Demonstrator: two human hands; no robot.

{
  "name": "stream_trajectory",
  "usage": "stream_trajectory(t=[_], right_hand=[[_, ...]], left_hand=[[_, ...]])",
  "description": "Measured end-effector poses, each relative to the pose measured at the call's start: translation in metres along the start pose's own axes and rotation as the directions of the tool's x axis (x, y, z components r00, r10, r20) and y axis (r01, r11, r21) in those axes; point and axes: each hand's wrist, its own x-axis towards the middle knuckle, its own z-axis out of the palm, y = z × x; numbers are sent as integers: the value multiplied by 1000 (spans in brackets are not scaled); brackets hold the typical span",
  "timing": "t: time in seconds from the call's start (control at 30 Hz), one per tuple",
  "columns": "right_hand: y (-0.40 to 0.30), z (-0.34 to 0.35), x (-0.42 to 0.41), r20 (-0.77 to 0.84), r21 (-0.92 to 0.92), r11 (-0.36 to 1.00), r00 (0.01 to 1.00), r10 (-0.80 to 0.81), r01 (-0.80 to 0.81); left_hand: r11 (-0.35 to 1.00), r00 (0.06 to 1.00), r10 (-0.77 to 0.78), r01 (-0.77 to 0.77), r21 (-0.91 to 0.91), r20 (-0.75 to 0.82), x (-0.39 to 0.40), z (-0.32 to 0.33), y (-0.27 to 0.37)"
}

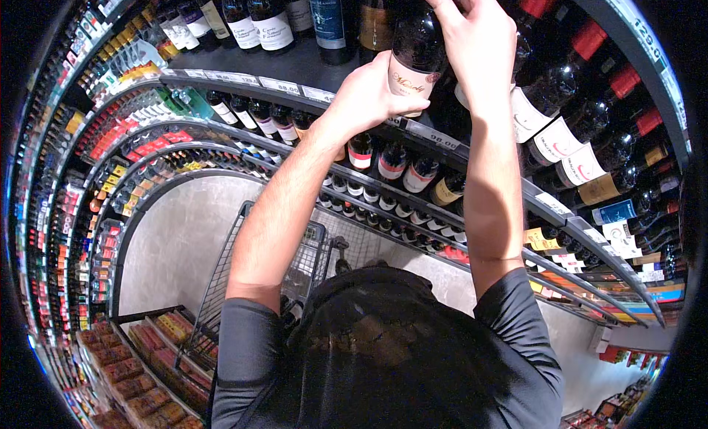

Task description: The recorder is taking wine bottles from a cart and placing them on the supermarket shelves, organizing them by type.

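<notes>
A dark glass wine bottle (417, 50) with a pale label stands at the front edge of the upper shelf (265, 69), close to its neighbours. My left hand (373, 91) wraps around the bottle's lower part, thumb across the label's bottom. Higher up, my right hand (478, 33) grips near the bottle's neck; the fingertips and bottle top are partly cut off by the picture's upper rim. Left of the held bottle stand a wine bottle with a brown label (377, 28) and one with a blue label (330, 19).
More wine bottles (392, 160) fill the shelves below, behind price strips (434, 134). Bottles with red capsules (589, 39) line the right side. A wire shopping cart (221, 263) stands on the grey floor (166, 235) to my left. Boxed goods (133, 373) are stacked at lower left.
</notes>
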Motion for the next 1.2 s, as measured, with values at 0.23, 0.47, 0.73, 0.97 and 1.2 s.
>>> stream_trajectory(t=[0.23, 0.47, 0.73, 0.97, 1.2], right_hand=[[6, 14, 6, -16, -269, 963, 1000, -11, 7], [3, 4, -29, -51, -167, 986, 999, 20, -28], [5, -26, -157, 167, 80, 965, 951, -261, 250], [43, -52, -229, 410, 89, 992, 904, -122, 94], [68, -79, -276, 584, 45, 993, 809, 65, -112]], left_hand=[[998, 999, -35, 36, -61, 12, 2, 3, -6], [997, 999, -45, 45, 56, 13, 11, 9, -1], [998, 998, -30, 33, 51, -56, 10, 19, 1], [999, 996, -25, 27, 23, -80, 9, 25, 8], [1000, 998, -4, 5, 13, -64, 14, 31, 10]])
